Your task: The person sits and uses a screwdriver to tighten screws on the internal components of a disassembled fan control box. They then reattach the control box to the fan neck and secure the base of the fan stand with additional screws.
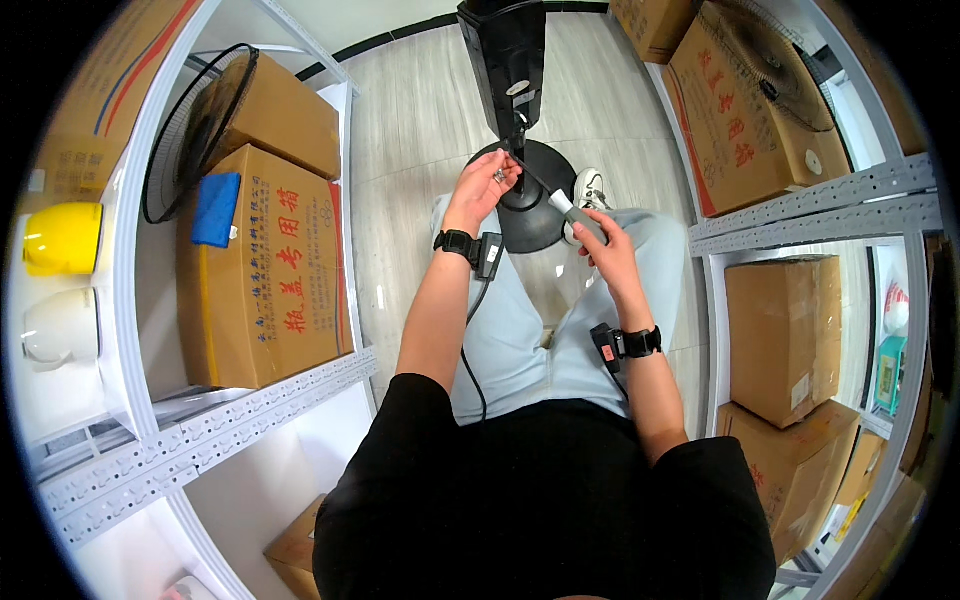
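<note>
My right hand (608, 250) is closed round the grey handle of a screwdriver (577, 212), which has a white collar and a thin dark shaft. The shaft slants up and left to the neck of a black floor-standing fan (503, 70). At the shaft's tip, the fingers of my left hand (484, 188) are pinched together beside the fan's neck; what they hold is too small to make out. Something silvery shows at those fingers. Behind both hands, the fan's round black base (545, 165) rests on the floor between my legs.
White metal shelves (240, 415) stand on both sides, loaded with cardboard boxes (265, 280). Wire fan guards (185, 135) lean on boxes left and right. A blue cloth (216, 209) hangs over one box. Yellow (65, 240) and white (62, 328) mugs stand far left.
</note>
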Available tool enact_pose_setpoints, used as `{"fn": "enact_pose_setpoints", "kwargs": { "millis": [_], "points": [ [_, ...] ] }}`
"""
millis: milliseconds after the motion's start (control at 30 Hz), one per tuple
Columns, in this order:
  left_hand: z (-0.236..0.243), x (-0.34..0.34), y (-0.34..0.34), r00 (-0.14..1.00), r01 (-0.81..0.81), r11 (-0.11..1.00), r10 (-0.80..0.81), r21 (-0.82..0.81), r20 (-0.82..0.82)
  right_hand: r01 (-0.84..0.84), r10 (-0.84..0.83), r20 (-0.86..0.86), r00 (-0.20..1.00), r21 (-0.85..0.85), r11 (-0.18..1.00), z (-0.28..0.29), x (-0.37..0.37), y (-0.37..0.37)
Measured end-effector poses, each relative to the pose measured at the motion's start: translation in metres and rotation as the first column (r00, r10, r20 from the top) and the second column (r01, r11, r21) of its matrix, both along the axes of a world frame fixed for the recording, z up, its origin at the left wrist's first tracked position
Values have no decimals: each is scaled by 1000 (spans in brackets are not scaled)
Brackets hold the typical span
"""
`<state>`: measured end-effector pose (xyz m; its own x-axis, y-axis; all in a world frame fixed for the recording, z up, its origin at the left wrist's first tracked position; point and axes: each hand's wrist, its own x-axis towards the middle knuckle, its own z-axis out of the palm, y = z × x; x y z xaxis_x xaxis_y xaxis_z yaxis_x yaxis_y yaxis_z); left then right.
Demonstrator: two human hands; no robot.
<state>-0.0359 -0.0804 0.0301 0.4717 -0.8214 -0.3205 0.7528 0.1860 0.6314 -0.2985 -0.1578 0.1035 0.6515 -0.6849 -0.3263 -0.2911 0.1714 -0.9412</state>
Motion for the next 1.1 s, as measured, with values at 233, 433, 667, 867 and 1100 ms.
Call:
{"fn": "enact_pose_setpoints", "kwargs": {
  "millis": [233, 433, 667, 867, 1100],
  "points": [
    [8, -7, -5, 995, -55, 994, 47, -93, -84, 53, -54, -5, 999, -111, 992, -2, 1, 8],
    [9, -8, -7, 996, -32, 998, 26, -62, -89, 50, -54, -18, 998, -168, 985, -10, 4, 7],
    [10, -10, -8, 999, 0, 999, -2, -51, -45, 42, -53, -28, 998, -308, 951, -14, 2, 6],
    [19, -12, -3, 1000, 12, 1000, -13, -25, -25, 16, -49, -37, 998, -606, 796, 0, -3, 14],
    [128, -37, -32, 996, -44, 978, 28, -204, -83, 140, -130, 57, 990, -553, 821, 79, -12, 9]
  ]
}}
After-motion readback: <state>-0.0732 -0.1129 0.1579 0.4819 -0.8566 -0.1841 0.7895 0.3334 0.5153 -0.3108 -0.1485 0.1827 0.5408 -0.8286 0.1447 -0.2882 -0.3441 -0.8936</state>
